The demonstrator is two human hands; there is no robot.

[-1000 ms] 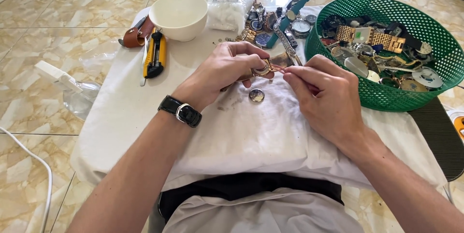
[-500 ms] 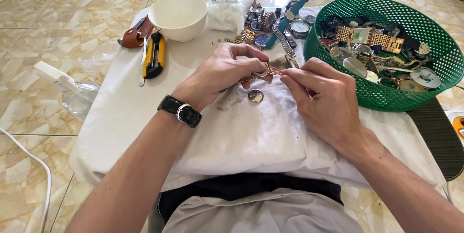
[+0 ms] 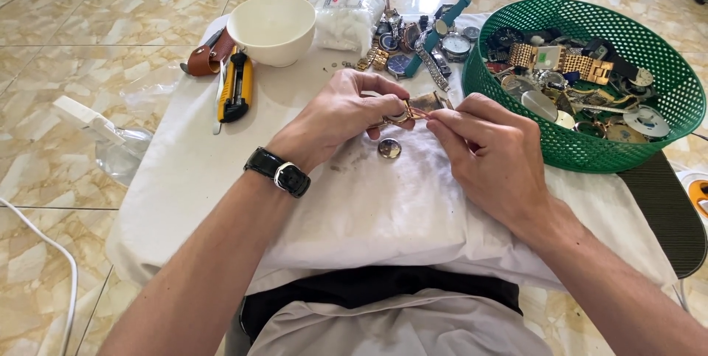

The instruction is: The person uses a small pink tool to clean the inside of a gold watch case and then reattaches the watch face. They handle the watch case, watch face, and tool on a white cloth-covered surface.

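Note:
My left hand grips a small gold-coloured watch between thumb and fingertips, just above a white cloth spread over the low table. My right hand pinches the watch's band end from the right, fingers closed tight; whether it also holds a thin tool is hidden. A round metal watch back lies on the cloth right below both hands. My left wrist wears a black wristwatch.
A green plastic basket full of watches and parts stands at the right. A white bowl, a bag of cotton, a yellow utility knife, a brown-handled tool and several loose watches lie at the back.
Both hands stay at the watch; the fingers shifted slightly, nothing was let go.

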